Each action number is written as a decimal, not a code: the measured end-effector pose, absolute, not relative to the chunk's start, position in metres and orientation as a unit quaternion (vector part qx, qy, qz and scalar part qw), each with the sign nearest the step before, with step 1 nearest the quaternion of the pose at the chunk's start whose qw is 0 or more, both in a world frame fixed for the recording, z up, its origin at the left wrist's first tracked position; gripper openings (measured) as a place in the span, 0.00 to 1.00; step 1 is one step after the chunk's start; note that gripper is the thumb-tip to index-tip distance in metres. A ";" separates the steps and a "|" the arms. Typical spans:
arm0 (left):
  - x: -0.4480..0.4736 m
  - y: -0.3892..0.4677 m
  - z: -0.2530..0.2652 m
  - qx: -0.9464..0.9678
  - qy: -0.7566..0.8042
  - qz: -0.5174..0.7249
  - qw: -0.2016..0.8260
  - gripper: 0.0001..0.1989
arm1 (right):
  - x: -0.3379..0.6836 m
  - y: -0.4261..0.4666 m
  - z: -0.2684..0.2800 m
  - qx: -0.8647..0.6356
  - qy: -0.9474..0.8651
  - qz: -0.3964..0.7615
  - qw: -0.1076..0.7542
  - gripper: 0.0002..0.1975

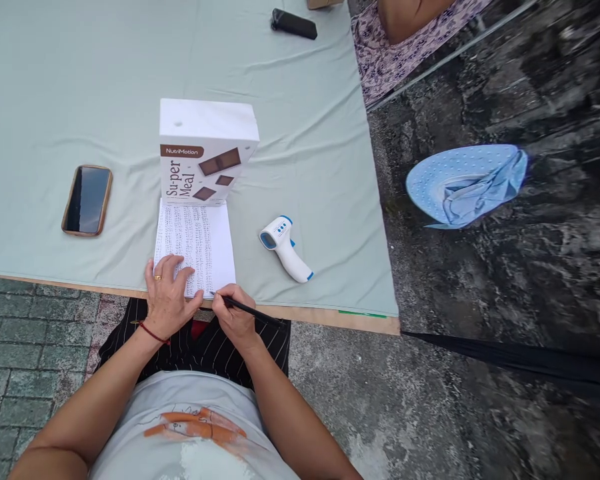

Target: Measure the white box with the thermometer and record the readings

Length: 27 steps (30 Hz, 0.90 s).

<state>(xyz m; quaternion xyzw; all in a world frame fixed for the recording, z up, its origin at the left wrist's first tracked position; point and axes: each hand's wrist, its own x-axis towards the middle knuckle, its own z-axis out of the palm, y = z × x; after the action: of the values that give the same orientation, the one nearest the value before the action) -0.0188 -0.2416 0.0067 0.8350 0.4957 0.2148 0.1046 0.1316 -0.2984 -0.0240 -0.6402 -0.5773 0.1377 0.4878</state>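
a black pen [247, 309] is clamped in the right hand [235, 315], its tip set on the written sheet [196, 247] at the near edge of the table [305, 133]. the sheet is pressed flat by the spread left hand [167, 297], while a white box [205, 152] stands on its far end and a thermometer [285, 247] lies just beside it.

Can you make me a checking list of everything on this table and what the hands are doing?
Surface: table under pale green cloth, some wrinkles.
Job's things: paper full of writing, pen tip at its near edge.
Clutter: box standing behind the paper; phone; thermometer; black case.
Grips: left hand flat on the paper; right hand holds the pen.
Cables: nothing seen.
Surroundings: blue hat on dark ground; another person at the far edge.
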 end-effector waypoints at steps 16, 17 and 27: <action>-0.018 -0.242 0.008 0.830 0.501 0.215 0.121 0.15 | 0.132 -0.299 -0.028 -0.664 -0.550 0.160 0.480 0.08; -0.018 -0.242 0.008 0.830 0.500 0.215 0.120 0.15 | 0.132 -0.300 -0.028 -0.665 -0.549 0.160 0.480 0.08; -0.018 -0.242 0.008 0.829 0.502 0.214 0.125 0.14 | 0.130 -0.301 -0.029 -0.669 -0.521 0.172 0.501 0.06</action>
<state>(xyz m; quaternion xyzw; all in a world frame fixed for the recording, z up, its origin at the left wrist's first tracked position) -0.0179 -0.2418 0.0079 0.8288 0.5015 0.2141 0.1255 0.1304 -0.3007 -0.0286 -0.6691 -0.5214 0.1718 0.5009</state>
